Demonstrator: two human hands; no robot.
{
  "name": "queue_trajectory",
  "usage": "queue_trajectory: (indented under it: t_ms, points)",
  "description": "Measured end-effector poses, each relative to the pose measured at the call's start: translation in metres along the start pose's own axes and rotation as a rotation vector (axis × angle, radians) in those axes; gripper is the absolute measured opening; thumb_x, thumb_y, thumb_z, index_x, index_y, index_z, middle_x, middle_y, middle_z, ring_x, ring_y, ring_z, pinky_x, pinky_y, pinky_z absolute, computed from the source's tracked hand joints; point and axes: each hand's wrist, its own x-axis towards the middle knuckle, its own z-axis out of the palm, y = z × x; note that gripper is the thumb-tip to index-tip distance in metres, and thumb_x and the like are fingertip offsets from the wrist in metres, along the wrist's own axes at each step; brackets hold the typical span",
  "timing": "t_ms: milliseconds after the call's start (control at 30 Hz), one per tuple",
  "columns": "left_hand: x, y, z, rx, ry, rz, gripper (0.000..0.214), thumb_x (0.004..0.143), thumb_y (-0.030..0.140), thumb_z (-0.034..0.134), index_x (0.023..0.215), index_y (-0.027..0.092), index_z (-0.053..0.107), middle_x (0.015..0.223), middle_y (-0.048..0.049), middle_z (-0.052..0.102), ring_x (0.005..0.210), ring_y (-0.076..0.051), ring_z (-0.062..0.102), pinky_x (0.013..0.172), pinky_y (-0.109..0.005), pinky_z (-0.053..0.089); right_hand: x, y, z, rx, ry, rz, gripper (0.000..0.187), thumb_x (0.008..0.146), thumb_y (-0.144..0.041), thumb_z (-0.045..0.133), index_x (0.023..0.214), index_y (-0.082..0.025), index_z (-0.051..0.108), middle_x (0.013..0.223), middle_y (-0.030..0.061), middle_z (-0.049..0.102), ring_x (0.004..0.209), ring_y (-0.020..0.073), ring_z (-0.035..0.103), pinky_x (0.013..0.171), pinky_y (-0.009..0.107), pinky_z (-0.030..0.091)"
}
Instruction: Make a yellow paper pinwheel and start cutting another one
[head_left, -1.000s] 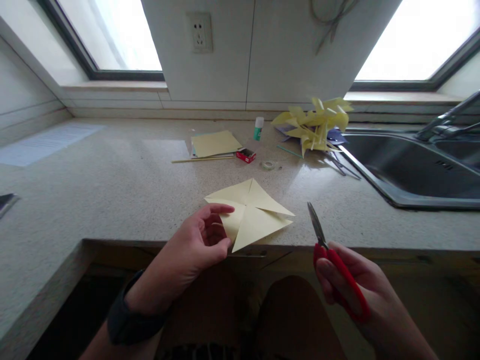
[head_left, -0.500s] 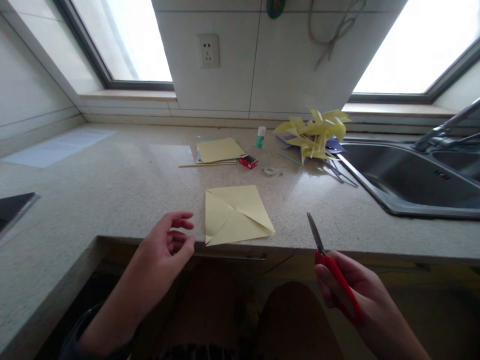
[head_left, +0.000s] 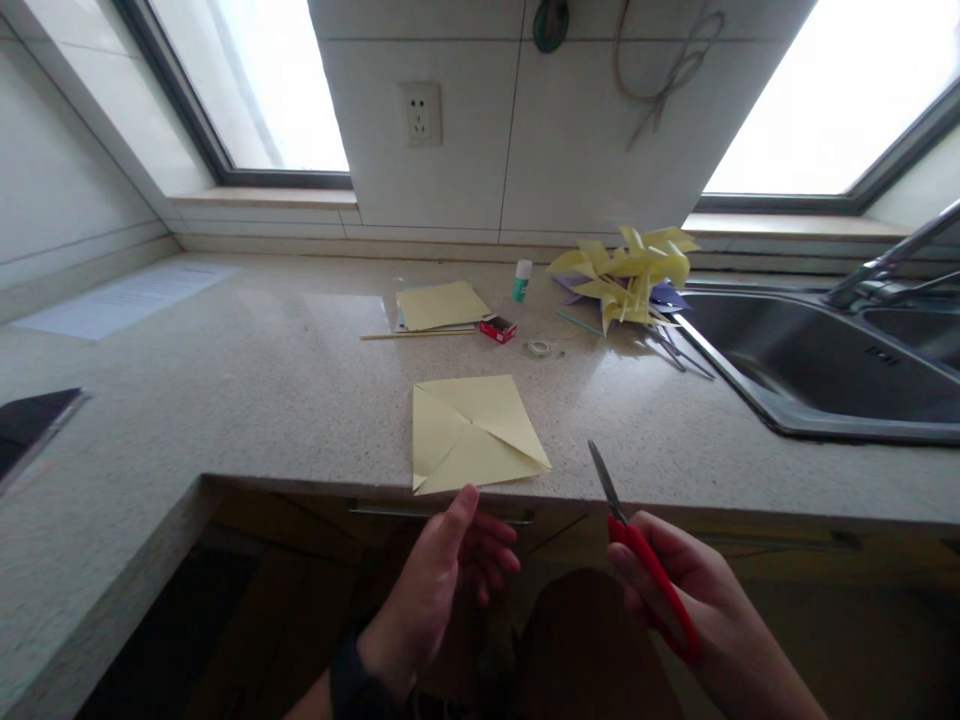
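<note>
A square of pale yellow paper (head_left: 472, 430) lies at the counter's front edge, with diagonal cuts running in from its corners toward a small mark in the middle. Just below its near edge is my left hand (head_left: 465, 555), palm turned inward, fingers apart and holding nothing. My right hand (head_left: 675, 575), to the right of the paper, grips red-handled scissors (head_left: 649, 560). Their blades look closed together and point up and to the left, apart from the paper.
Toward the back lie stacked yellow sheets (head_left: 442, 305), a thin stick (head_left: 416, 335), a small red box (head_left: 497, 328), a glue stick (head_left: 522, 281) and a clear tape roll (head_left: 538, 348). Yellow paper pinwheels (head_left: 630, 270) are heaped beside the sink (head_left: 787, 425). A printed sheet (head_left: 127, 298) is at left.
My left hand has moved right and down, from beside the paper to below its front edge. My right hand has shifted slightly left with the scissors. The paper stays in place.
</note>
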Motion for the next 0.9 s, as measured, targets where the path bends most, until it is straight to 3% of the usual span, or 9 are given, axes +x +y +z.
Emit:
queue_trajectory:
  t_ms: [167, 300, 433, 667, 900]
  points:
    - [0.012, 0.005, 0.011, -0.046, 0.002, -0.109, 0.069, 0.089, 0.071, 0.049, 0.079, 0.008, 0.074, 0.064, -0.0088, 0.071, 0.051, -0.011, 0.056, 0.049, -0.022, 0.033, 0.001, 0.005, 0.004, -0.026, -0.129, 0.023, 0.047, 0.082, -0.057, 0.075, 0.07, -0.02, 0.05, 0.058, -0.0052, 0.048, 0.051, 0.0078, 0.042, 0.047, 0.02, 0.033]
    - [0.007, 0.006, 0.008, -0.008, 0.02, -0.047, 0.057, 0.092, 0.061, 0.052, 0.081, 0.01, 0.074, 0.067, -0.0096, 0.074, 0.054, -0.013, 0.06, 0.052, -0.023, 0.037, 0.002, 0.008, 0.004, -0.025, -0.15, 0.032, 0.046, 0.083, -0.057, 0.075, 0.071, -0.02, 0.049, 0.059, -0.0055, 0.048, 0.052, 0.0078, 0.042, 0.048, 0.02, 0.034]
    - [-0.002, 0.012, 0.001, 0.048, 0.029, -0.004, 0.045, 0.091, 0.05, 0.054, 0.082, 0.011, 0.075, 0.072, -0.0105, 0.077, 0.056, -0.014, 0.061, 0.054, -0.024, 0.04, 0.002, 0.007, 0.004, -0.044, -0.133, 0.028, 0.047, 0.083, -0.059, 0.074, 0.071, -0.02, 0.05, 0.059, -0.0052, 0.048, 0.051, 0.0083, 0.043, 0.047, 0.02, 0.033]
    - [-0.015, 0.031, -0.018, 0.166, -0.008, -0.046, 0.04, 0.087, 0.043, 0.052, 0.064, 0.015, 0.068, 0.066, -0.0086, 0.074, 0.058, -0.015, 0.061, 0.055, -0.025, 0.041, 0.001, 0.005, 0.006, 0.044, -0.097, -0.001, 0.043, 0.081, -0.053, 0.078, 0.07, -0.019, 0.053, 0.057, -0.0049, 0.051, 0.05, 0.0081, 0.045, 0.047, 0.02, 0.034]
    - [-0.015, 0.039, -0.038, 0.246, -0.088, -0.073, 0.035, 0.081, 0.043, 0.056, 0.059, 0.016, 0.063, 0.06, -0.0078, 0.07, 0.056, -0.016, 0.059, 0.056, -0.025, 0.041, -0.001, 0.021, 0.028, 0.138, -0.001, -0.011, 0.037, 0.08, -0.051, 0.08, 0.08, -0.019, 0.062, 0.067, 0.0026, 0.069, 0.054, 0.0113, 0.057, 0.05, 0.021, 0.045]
